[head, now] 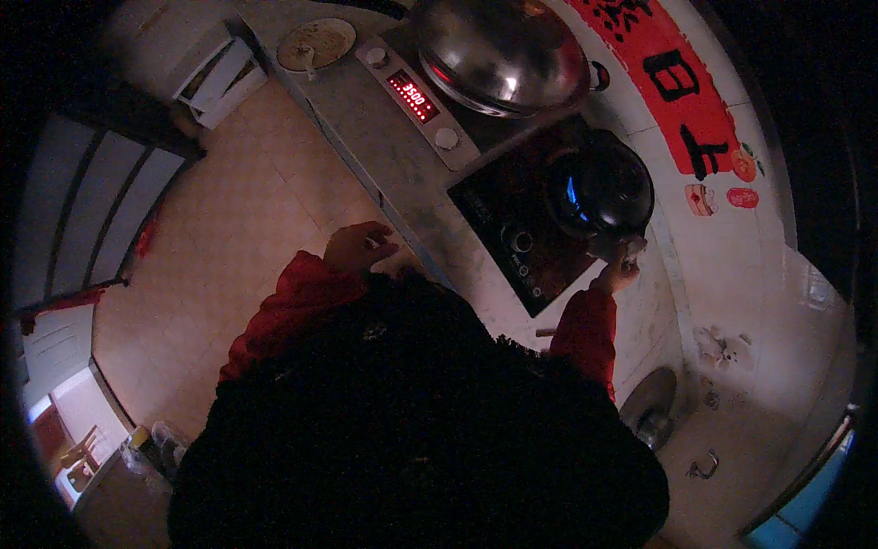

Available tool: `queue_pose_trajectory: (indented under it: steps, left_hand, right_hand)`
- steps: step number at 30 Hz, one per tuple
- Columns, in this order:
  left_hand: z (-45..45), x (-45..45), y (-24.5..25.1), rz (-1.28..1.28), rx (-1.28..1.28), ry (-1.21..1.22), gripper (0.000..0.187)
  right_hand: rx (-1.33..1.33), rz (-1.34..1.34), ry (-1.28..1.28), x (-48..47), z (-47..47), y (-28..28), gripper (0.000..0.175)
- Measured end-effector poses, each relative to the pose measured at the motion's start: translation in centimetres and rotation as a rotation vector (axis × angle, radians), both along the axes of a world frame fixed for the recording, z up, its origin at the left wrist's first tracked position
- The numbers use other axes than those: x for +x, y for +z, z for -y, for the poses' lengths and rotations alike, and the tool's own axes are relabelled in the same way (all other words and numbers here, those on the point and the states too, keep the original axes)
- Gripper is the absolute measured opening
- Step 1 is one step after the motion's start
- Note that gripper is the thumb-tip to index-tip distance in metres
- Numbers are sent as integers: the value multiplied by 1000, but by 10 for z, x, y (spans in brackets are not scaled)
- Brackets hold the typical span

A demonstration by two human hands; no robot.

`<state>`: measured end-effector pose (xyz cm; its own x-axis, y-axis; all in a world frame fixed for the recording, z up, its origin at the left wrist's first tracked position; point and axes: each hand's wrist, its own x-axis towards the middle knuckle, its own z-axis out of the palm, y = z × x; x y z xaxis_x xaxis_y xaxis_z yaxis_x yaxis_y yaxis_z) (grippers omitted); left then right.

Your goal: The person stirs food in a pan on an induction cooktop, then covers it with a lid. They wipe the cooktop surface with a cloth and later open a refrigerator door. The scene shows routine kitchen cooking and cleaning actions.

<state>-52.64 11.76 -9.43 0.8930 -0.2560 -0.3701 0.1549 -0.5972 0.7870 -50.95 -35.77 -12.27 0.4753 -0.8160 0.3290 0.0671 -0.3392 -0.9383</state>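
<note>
My right hand (623, 269) is at the near side of a dark round pot or kettle (621, 182), with something pale and blurred at its fingers; what it grips cannot be made out. That vessel stands at the back of a black glass cooktop (507, 226) with knobs, and a blue glow or reflection shows at its side. My left hand (362, 246) is near the counter's front edge, fingers curled; whether it holds something small cannot be told. Farther along the counter, a large domed metal wok lid (504, 58) sits behind a lit red display panel (411, 98) with two knobs.
A plate (317, 47) with a spoon lies at the counter's far left end. A metal lid or pan (648, 405) is at the right beside the tiled wall. A red paper banner (675, 89) hangs on the wall. A white cabinet or drawer unit (89, 206) stands across the floor.
</note>
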Motion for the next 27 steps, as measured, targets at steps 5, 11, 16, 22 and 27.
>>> queue_pose_trajectory:
  steps: [5,11,16,22,27]
  left_hand:
    - [2,3,0,3,11,-14,31]
    - [8,9,2,-2,5,-48,34]
    - [10,13,-1,-23,-51,-101,40]
    - [8,13,1,-23,-36,-125,43]
    - [-1,9,4,1,-23,-97,41]
  right_hand:
    - [-161,1,-45,-7,10,-10,43]
    - [3,-38,-146,-31,2,-4,42]
    - [120,-221,-179,-57,-3,19,49]
    - [58,-287,-164,-24,60,13,52]
    - [118,-115,145,7,79,9,35]
